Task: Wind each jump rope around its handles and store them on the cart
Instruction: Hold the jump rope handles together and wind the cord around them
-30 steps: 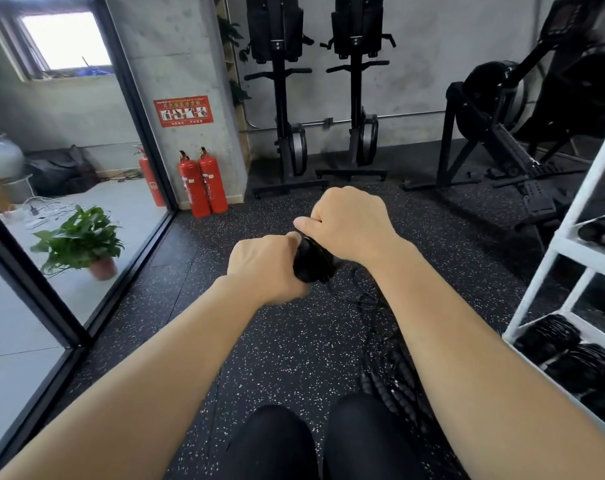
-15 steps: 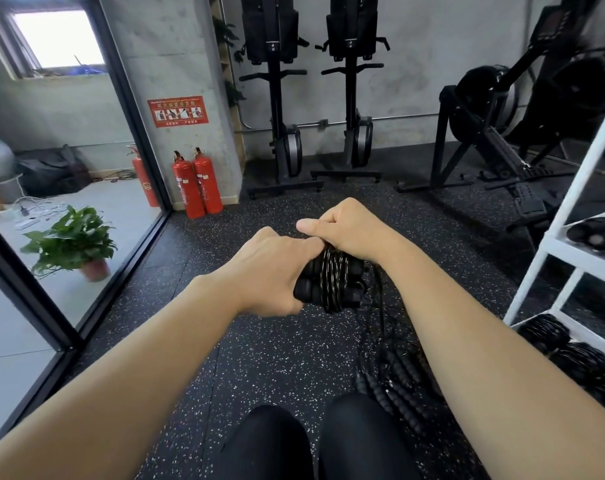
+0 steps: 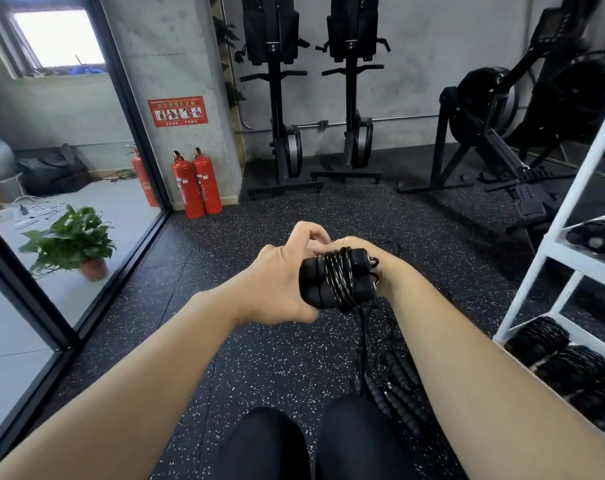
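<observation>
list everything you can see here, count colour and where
jump rope: one, black, cord wound round its handles, held in both hands
loose ropes: a tangled pile, black, on the floor, lower right of centre
cart: one, white, right edge
wound ropes: several, black, on the cart's shelves
fire extinguishers: three, red, two at the pillar, one behind the glass wall
potted plant: one, green, behind the glass wall, left
sign: one, red, on the pillar
upright machines: two, black, against the back wall
fan machines: black, back right, count unclear
legs: two, black-clad, bottom centre
left hand: grips the handles
right hand: curled at the bundle's far side
</observation>
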`<state>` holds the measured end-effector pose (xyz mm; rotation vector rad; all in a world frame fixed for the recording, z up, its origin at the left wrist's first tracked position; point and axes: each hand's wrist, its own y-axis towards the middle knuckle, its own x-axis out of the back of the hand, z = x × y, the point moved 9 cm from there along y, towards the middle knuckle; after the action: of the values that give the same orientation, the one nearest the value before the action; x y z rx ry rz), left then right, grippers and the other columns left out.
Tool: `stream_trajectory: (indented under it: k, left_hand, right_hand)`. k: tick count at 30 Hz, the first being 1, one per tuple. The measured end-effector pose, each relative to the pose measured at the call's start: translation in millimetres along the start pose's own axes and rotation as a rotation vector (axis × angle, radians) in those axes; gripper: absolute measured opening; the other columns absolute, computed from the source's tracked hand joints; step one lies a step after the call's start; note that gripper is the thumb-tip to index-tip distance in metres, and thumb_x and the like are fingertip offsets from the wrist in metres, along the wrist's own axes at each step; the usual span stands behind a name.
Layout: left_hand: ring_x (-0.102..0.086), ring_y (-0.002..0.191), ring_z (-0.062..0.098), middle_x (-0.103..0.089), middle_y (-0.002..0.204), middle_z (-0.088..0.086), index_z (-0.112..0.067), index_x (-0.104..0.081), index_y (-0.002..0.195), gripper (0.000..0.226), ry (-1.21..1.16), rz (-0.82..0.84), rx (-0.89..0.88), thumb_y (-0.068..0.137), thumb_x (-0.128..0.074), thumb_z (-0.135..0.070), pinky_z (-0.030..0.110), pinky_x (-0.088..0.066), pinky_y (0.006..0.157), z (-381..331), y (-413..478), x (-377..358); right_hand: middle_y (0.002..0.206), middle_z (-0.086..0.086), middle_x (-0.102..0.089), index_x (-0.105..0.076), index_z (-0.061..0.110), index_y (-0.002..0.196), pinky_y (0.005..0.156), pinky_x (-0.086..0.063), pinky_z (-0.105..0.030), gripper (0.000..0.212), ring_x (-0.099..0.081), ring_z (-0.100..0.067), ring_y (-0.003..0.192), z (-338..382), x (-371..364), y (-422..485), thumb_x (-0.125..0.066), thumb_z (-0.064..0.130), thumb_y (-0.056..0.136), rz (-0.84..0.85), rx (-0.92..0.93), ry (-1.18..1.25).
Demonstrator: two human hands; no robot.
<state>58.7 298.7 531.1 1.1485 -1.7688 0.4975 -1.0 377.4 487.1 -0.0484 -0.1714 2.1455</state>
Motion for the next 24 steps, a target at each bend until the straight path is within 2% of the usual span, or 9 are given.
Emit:
stream_trajectory:
  k: [2,4,7,9,11,16,18,20,24]
  left_hand:
    - [-0.060,0.074,0.008,-0.065,0.090,-0.021,-0.031,-0.035,0.128,0.078,-0.107,-0.001,0.019,0.068,-0.079,-0.009,0.019,-0.042,0.067,2.3,0.0,-1.2]
    - [-0.064,0.086,0.011,-0.067,0.100,-0.012,-0.034,-0.045,0.129,0.074,-0.207,-0.035,0.067,0.069,-0.081,-0.008,0.022,-0.051,0.071,9.3,1.4,0.0]
    - [-0.064,0.091,0.008,-0.067,0.104,-0.007,-0.028,-0.053,0.126,0.069,-0.294,-0.098,0.141,0.065,-0.085,-0.015,0.020,-0.052,0.077,25.7,6.4,1.5]
    - [-0.065,0.091,0.011,-0.069,0.103,-0.005,-0.026,-0.056,0.122,0.068,-0.328,-0.154,0.213,0.058,-0.082,-0.026,0.025,-0.053,0.080,42.2,9.4,4.6]
    - [-0.065,0.085,0.013,-0.069,0.098,-0.002,-0.024,-0.059,0.116,0.062,-0.343,-0.223,0.304,0.059,-0.083,-0.024,0.031,-0.055,0.077,62.7,10.6,10.3]
    - [-0.063,0.077,0.013,-0.070,0.092,-0.001,-0.020,-0.061,0.108,0.048,-0.331,-0.299,0.456,0.067,-0.086,-0.017,0.028,-0.052,0.069,104.0,12.1,14.6]
    - [-0.063,0.079,0.012,-0.069,0.091,-0.004,-0.024,-0.059,0.107,0.055,-0.316,-0.315,0.491,0.060,-0.088,-0.030,0.032,-0.053,0.072,114.9,12.7,11.7]
    - [-0.064,0.084,0.013,-0.067,0.091,-0.009,-0.032,-0.055,0.106,0.067,-0.274,-0.320,0.525,0.045,-0.080,-0.048,0.037,-0.054,0.078,122.4,12.5,8.4]
    - [-0.064,0.081,0.013,-0.065,0.086,-0.015,-0.039,-0.053,0.111,0.059,-0.189,-0.333,0.557,0.058,-0.078,-0.040,0.038,-0.054,0.078,140.6,18.4,-0.1]
  right_hand:
    - [0.064,-0.001,-0.058,-0.059,0.010,0.075,0.052,-0.047,-0.021,0.016,-0.055,-0.011,0.055,-6.3,-5.9,1.1,-0.057,0.020,0.087,0.028,0.035,0.190]
    - [0.068,-0.002,-0.061,-0.061,0.012,0.076,0.054,-0.044,-0.023,0.014,-0.055,-0.015,0.060,-16.3,-3.6,7.1,-0.059,0.023,0.084,-0.053,0.067,0.264]
    - [0.057,0.000,-0.052,-0.060,0.017,0.069,0.049,-0.023,-0.021,0.019,-0.039,-0.013,0.048,-28.2,4.8,19.6,-0.052,0.023,0.085,-0.272,0.079,0.222]
    - [0.045,0.002,-0.045,-0.052,0.013,0.067,0.041,-0.017,-0.018,0.030,-0.030,-0.008,0.035,-29.2,6.9,21.3,-0.040,0.008,0.095,-0.358,0.052,0.105]
    - [0.039,0.002,-0.043,-0.047,0.011,0.063,0.037,-0.016,-0.019,0.036,-0.027,-0.008,0.032,-28.6,4.2,21.1,-0.040,0.004,0.098,-0.377,0.054,0.065]
    - [0.066,-0.012,-0.048,-0.053,0.008,0.068,0.037,-0.022,-0.018,0.022,-0.030,-0.011,0.041,-27.1,-5.1,30.2,-0.052,0.004,0.090,-0.367,0.089,0.027]
    - [0.061,-0.008,-0.046,-0.052,0.009,0.066,0.037,-0.021,-0.017,0.021,-0.029,-0.012,0.044,-27.5,-9.2,36.6,-0.056,0.008,0.086,-0.317,0.095,0.054]
    - [0.061,-0.003,-0.051,-0.054,0.011,0.068,0.038,-0.021,-0.017,0.025,-0.031,-0.011,0.043,-31.2,-11.1,42.4,-0.061,0.023,0.088,-0.281,0.084,0.104]
    - [0.065,-0.009,-0.049,-0.056,0.007,0.075,0.037,-0.021,-0.018,0.037,-0.029,-0.010,0.041,-41.6,-8.7,60.9,-0.063,0.040,0.090,-0.302,0.096,0.116]
